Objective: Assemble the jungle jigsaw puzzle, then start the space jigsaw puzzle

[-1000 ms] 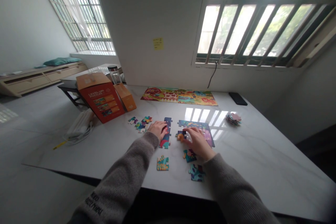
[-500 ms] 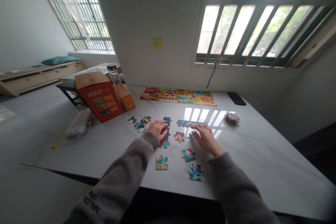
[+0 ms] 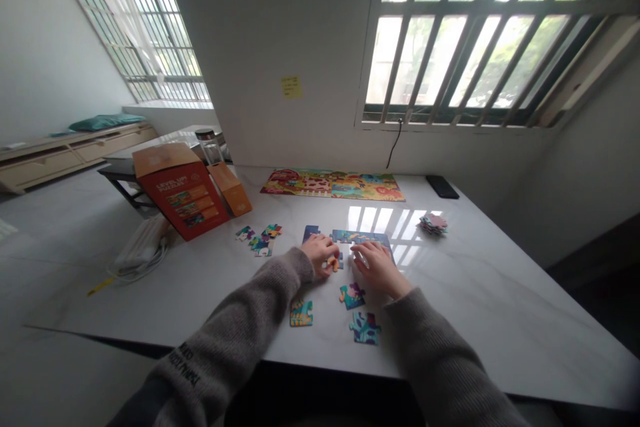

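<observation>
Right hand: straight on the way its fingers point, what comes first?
The right hand would probably meet the joined blue puzzle pieces first; depth is unclear, so it may already touch them.

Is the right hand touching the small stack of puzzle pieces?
Apart: the head view shows the right hand well short of the stack of puzzle pieces, with white tabletop between them.

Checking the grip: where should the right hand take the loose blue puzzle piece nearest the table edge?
Probably bring the right hand in from the right and pinch the rim of the blue piece: it lies flat, so only its thin edge offers a hold, and the teal piece sits beyond.
</observation>
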`<state>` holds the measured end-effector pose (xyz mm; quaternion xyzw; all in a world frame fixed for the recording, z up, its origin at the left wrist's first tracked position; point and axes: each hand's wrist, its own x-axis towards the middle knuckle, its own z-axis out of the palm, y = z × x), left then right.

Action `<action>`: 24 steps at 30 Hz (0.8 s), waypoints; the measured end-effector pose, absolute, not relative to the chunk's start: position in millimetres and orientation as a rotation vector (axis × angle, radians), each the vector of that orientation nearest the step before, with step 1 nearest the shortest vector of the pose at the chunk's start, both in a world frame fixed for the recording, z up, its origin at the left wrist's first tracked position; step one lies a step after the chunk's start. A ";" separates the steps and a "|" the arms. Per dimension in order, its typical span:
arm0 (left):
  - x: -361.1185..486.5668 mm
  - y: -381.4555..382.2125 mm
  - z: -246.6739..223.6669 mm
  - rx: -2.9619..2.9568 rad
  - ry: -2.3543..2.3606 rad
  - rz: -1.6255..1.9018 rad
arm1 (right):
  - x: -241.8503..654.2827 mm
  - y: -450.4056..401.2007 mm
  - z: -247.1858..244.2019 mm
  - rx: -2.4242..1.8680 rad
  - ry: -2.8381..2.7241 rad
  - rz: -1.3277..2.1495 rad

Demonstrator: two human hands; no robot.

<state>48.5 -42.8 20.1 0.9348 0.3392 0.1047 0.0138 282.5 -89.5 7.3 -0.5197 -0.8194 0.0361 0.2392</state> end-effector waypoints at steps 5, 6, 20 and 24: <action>31.1 -8.6 28.0 2.866 1.233 0.402 | 280.9 -89.6 8.1 -1.403 -2.237 0.083; 28.4 -0.7 28.6 2.855 1.265 0.430 | 280.7 -89.6 8.4 -1.398 -2.237 0.084; 29.9 30.4 6.0 2.800 1.200 0.439 | 279.5 -88.8 7.2 -1.398 -2.245 0.113; 29.6 29.3 6.7 2.837 1.205 0.397 | 278.7 -90.1 9.8 -1.409 -2.255 0.132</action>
